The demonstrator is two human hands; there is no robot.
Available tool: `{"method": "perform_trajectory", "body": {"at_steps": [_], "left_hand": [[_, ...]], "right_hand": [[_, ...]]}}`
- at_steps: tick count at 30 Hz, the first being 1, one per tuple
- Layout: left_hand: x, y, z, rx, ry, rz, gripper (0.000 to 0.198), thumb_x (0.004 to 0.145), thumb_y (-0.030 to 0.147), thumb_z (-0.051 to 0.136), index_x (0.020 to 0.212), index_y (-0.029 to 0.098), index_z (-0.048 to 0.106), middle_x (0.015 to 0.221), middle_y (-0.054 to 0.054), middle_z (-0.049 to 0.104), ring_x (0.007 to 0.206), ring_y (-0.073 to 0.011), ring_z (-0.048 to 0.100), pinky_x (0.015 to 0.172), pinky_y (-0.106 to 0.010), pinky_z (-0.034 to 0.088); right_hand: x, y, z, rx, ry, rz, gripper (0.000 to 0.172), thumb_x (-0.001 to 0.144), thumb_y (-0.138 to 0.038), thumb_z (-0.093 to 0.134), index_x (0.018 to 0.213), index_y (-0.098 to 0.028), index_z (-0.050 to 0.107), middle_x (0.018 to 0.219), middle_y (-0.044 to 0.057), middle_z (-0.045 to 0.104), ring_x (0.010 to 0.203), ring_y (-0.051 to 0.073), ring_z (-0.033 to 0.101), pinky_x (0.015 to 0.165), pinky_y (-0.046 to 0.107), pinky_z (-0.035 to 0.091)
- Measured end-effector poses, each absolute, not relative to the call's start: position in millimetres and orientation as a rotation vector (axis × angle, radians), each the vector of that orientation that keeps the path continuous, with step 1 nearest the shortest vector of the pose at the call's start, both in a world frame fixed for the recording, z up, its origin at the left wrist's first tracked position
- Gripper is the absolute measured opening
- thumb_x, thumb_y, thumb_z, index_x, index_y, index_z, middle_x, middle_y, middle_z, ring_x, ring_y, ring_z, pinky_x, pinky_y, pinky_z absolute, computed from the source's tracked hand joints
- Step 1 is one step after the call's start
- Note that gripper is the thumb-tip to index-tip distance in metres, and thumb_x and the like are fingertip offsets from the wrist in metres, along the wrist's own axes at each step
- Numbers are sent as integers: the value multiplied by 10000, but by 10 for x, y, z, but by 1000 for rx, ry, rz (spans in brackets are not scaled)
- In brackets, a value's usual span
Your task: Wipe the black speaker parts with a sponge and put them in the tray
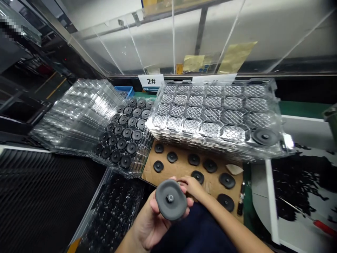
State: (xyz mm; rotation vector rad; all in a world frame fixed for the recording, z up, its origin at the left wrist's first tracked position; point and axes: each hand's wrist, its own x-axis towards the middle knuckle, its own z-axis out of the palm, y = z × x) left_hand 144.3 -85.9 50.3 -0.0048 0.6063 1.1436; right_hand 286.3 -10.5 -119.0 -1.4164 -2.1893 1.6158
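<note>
At near centre, a dark rounded disc (172, 211) is held up in the left hand (151, 225), face tilted toward the camera, nut-like stud (170, 198) showing at its middle. Left hand is closed on it: rim pinched by the thumb on the left, fingers wrapped round from behind on the right. By look, disc is judged light and fairly stiff, matte enough not to slip much; material can't be confirmed, surface scuffing is probably the main risk. Best gripped by opposite rim edges, stud kept clear. Left palm is turned up, forearm angled in from the near side. Right hand (193, 186) is held just beyond the disc, to its far right, above the cardboard (181, 168), forearm slanted in from near right. Its fingers are bent and partly hidden by the disc; whether anything is gripped or touched can't be told. Loose similar discs (210, 165) are spread on the cardboard.
</note>
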Motion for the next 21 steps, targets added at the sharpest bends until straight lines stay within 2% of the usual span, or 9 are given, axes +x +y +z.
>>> {"method": "perform_trajectory", "body": {"at_steps": [4, 6, 8, 10, 12, 15, 18, 21], "left_hand": [[1467, -839, 532, -7, 577, 1108, 487, 663, 487, 668, 1111, 299, 638, 1082, -48, 704, 969, -238, 665, 812, -280, 534], [1469, -837, 531, 19, 581, 1107, 462, 726, 563, 550, 1126, 341, 619, 1059, -26, 709, 888, -196, 689, 727, -235, 543], [1468, -835, 512, 149, 675, 1149, 482, 743, 586, 507, 1177, 385, 566, 1059, -10, 697, 837, -163, 689, 689, -217, 531], [1461, -832, 476, 471, 879, 1188, 572, 721, 537, 585, 1265, 419, 454, 1117, -8, 657, 928, -168, 652, 784, -247, 505], [1448, -827, 432, 966, 1104, 1157, 765, 715, 378, 682, 1355, 440, 266, 1209, -20, 587, 1084, -188, 570, 937, -311, 433], [1430, -805, 384, 1603, 1256, 1020, 995, 719, 160, 687, 1407, 389, 5, 1239, -70, 528, 1153, -197, 508, 1002, -377, 382], [1437, -777, 383, 1826, 1275, 957, 1036, 714, 151, 686, 1419, 292, -59, 1188, -107, 545, 1101, -195, 539, 970, -365, 417], [1454, -768, 413, 1842, 1286, 934, 1001, 733, 205, 676, 1421, 282, -46, 1186, -111, 557, 1104, -197, 545, 981, -368, 414]], "right_hand": [[2856, -289, -1385, -1456, -2185, 1619, 237, 898, -292, 542, 1108, -184, 565, 1131, 62, 587, 936, 183, 603, 790, 376, 512], [2918, -294, -1368, -1474, -2161, 1583, 233, 899, -284, 539, 1109, -187, 567, 1166, 67, 573, 979, 194, 588, 831, 400, 495], [3018, -267, -1281, -1469, -2123, 1555, 220, 901, -280, 534, 1092, -179, 577, 1148, 66, 585, 987, 196, 586, 856, 420, 480], [3139, -244, -1123, -1440, -2066, 1552, 196, 905, -270, 528, 1061, -171, 593, 1074, 56, 621, 949, 185, 603, 846, 412, 484], [3260, -250, -909, -1415, -1984, 1547, 192, 912, -252, 497, 1050, -171, 604, 1021, 56, 651, 913, 180, 623, 823, 387, 498], [3409, -318, -559, -1403, -1838, 1507, 236, 904, -277, 455, 1049, -188, 619, 1030, 74, 671, 918, 196, 638, 823, 347, 506], [3519, -414, -250, -1383, -1730, 1467, 240, 889, -327, 471, 1024, -205, 629, 1026, 71, 678, 915, 198, 644, 809, 299, 512], [3597, -465, 11, -1278, -1718, 1428, 209, 882, -287, 506, 1058, -249, 613, 972, 37, 673, 875, 165, 638, 775, 247, 509]]}}
